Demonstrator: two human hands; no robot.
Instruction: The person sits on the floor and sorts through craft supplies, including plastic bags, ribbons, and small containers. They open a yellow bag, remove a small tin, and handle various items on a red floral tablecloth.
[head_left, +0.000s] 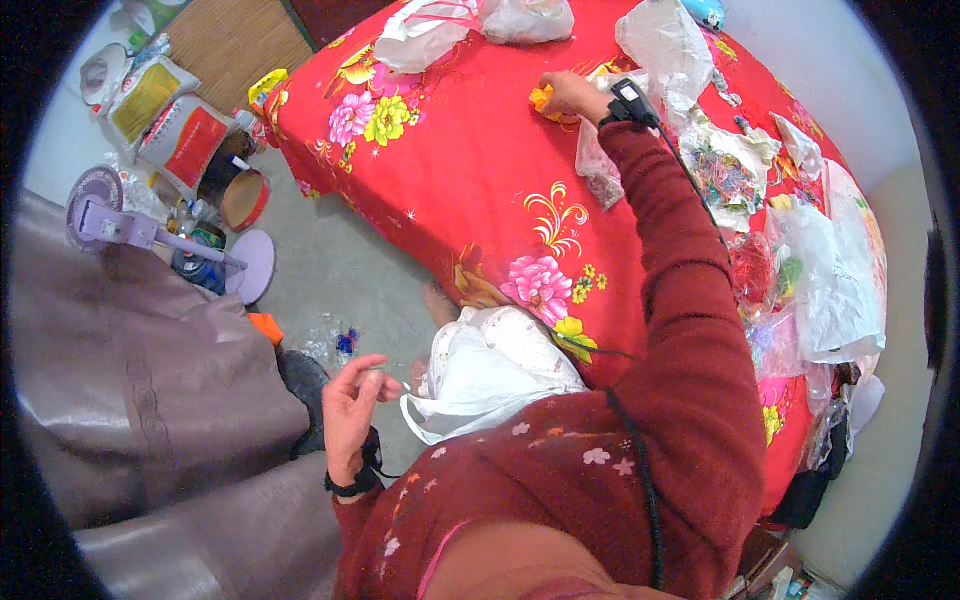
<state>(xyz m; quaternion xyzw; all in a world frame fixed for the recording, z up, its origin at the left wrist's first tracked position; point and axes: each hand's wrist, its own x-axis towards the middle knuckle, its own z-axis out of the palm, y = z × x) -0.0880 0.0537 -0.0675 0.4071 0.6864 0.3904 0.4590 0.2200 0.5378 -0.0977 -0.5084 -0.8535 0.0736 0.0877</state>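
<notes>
My right hand (571, 96) reaches far out over a red floral bedspread (465, 165), its fingers closed around a yellow-orange bundle (553, 103) that looks like yarn. Just below that hand lies a small clear plastic bag (600, 169). My left hand (354, 409) hovers beside my body over the floor, fingers bent. Whether it pinches something thin cannot be made out. A white plastic bag (487, 397) rests across my lap, with its handle loop close to the left hand.
Along the bed's right side lie plastic bags (832, 285), tangled coloured threads (720, 176) and red yarn (750, 266). More white bags (427, 34) are at the far edge. A lilac fan (251, 266), packed sacks (187, 142) and a brown sofa (142, 390) stand left.
</notes>
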